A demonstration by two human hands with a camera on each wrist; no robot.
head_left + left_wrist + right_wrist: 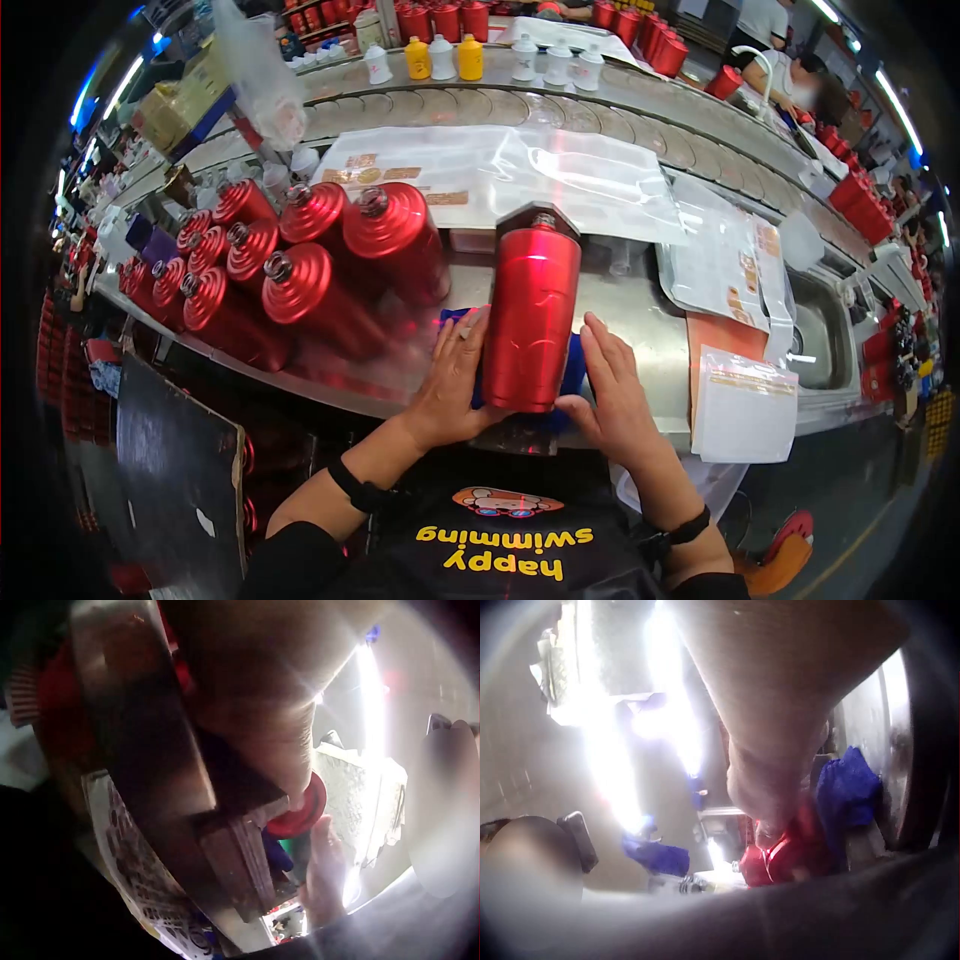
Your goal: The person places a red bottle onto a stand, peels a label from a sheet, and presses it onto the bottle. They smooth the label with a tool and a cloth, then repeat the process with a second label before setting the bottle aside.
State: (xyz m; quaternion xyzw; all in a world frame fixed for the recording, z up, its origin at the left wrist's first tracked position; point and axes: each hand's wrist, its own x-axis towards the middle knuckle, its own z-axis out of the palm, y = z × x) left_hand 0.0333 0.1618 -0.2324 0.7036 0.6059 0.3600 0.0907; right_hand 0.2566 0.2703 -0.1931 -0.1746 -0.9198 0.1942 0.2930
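A glossy red bottle (532, 310) lies in the middle of the head view, its neck pointing away and its base toward the person, over a blue cloth (573, 375) and a dark angular holder (517, 215). My left hand (450, 385) is at its lower left, fingers extended, thumb at the base. On the other side, my right hand (615, 405) has its fingers spread off the bottle and its thumb close to the base. The left wrist view shows the round red base (300, 814) against the left hand (262, 742). Red surface (799, 851) is beside the right hand (769, 780) in the right wrist view.
Several red bottles (320, 290) stand at the left of the metal table (625, 290). Plastic-covered sheets (500, 170) lie behind, with white packets (745, 405) and a sink (822, 345) at right. White and yellow bottles (470, 58) line the conveyor.
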